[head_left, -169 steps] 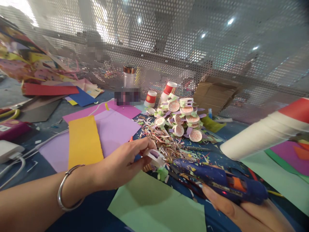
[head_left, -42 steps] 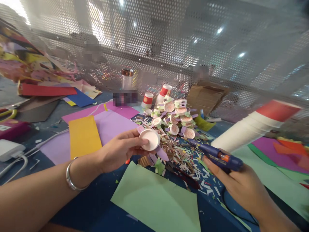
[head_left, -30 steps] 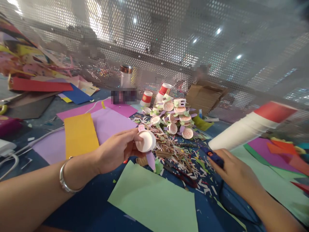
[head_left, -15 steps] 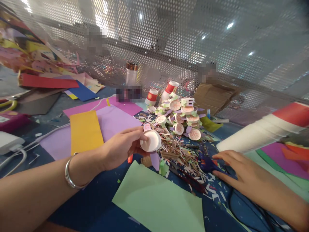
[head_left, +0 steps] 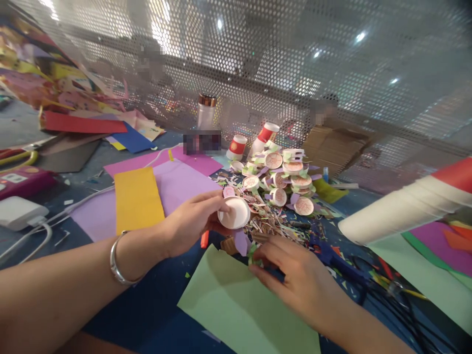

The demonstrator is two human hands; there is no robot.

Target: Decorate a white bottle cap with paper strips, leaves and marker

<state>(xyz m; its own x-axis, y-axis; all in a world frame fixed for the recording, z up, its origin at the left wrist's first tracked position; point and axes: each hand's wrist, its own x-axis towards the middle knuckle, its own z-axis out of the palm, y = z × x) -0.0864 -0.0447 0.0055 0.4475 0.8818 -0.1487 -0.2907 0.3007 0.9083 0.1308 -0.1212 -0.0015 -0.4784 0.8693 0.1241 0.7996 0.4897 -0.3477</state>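
Observation:
Between the thumb and fingers of my left hand (head_left: pixel 195 219) is a small round white paper piece (head_left: pixel 236 213), with a pink tab at its top and a purple strip (head_left: pixel 242 243) hanging below. My right hand (head_left: pixel 291 275) is beside it, its thumb and fingertips around a small light green paper scrap (head_left: pixel 252 251). A light green sheet (head_left: pixel 239 305) lies under my right hand. Behind the hands is a pile of similar round pieces (head_left: pixel 279 196) with green and purple bits, next to paper shreds (head_left: pixel 267 221).
A long stack of paper cups (head_left: pixel 398 206) leans in from the right. Cables and a blue tool (head_left: pixel 339 263) lie beside my right forearm. Yellow paper (head_left: pixel 138 199), purple sheets and a white charger (head_left: pixel 22 211) are at left. A perforated metal screen (head_left: pixel 236 64) stands behind.
My right hand has moved left from the blue tool to the green scrap below the round piece. My left hand still holds the piece. The view has shifted slightly.

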